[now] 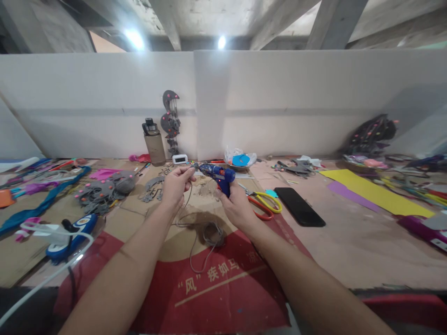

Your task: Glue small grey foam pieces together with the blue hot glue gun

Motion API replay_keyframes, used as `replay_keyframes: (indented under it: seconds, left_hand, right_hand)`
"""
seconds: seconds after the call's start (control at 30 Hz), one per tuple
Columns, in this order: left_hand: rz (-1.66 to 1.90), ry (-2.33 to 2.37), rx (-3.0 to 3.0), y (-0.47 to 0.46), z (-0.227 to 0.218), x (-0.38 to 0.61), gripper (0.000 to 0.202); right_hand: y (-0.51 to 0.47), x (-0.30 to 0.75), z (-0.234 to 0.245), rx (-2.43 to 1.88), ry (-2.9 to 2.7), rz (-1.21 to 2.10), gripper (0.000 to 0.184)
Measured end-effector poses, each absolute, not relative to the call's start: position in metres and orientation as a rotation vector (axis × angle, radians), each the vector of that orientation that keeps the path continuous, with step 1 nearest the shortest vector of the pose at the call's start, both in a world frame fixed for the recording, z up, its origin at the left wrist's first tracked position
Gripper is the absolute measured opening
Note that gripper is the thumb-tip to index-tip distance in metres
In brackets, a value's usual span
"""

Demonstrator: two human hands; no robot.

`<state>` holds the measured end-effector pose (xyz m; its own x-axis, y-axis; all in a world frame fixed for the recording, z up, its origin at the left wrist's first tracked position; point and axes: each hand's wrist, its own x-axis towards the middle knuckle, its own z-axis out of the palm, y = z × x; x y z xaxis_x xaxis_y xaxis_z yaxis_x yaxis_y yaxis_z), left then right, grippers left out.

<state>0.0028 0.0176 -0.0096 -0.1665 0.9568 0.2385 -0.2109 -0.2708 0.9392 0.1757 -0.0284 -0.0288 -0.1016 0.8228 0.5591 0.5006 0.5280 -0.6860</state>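
Note:
My right hand (234, 201) is wrapped round the handle of a blue hot glue gun (227, 176), whose nozzle points left. Close to that nozzle, my left hand (178, 184) is closed in a pinch on a thin grey cord (189, 197). From the fingers the cord hangs down to a loose coil (213, 233) lying on a red and tan cardboard sheet (223, 288). Whether the nozzle touches the cord or the fingertips, I cannot tell. Just right of my right hand lie scissors (267, 204) with red and yellow handles.
A black phone (299, 207) lies right of the scissors, near yellow sheet material (370, 188). Grey felt pieces (104, 188) and a blue-white power strip (71, 237) are on the left. A bottle (154, 146) and a small white timer (179, 159) stand by the white partition (296, 93).

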Motion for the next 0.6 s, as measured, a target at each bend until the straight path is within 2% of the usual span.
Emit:
replay_keyframes:
  seconds: [0.13, 0.6]
  left_hand:
    - [1.593, 1.001, 1.147, 0.0166, -0.0089, 0.003, 0.027]
    - [1.583, 1.023, 1.152, 0.0162, -0.0084, 0.0029, 0.03]
  right_hand:
    - [-0.0282, 0.1752, -0.0295, -1.084, -1.765, 0.401, 0.038]
    - [-0.028, 0.1744, -0.0293, -1.051, -1.746, 0.405, 0.03]
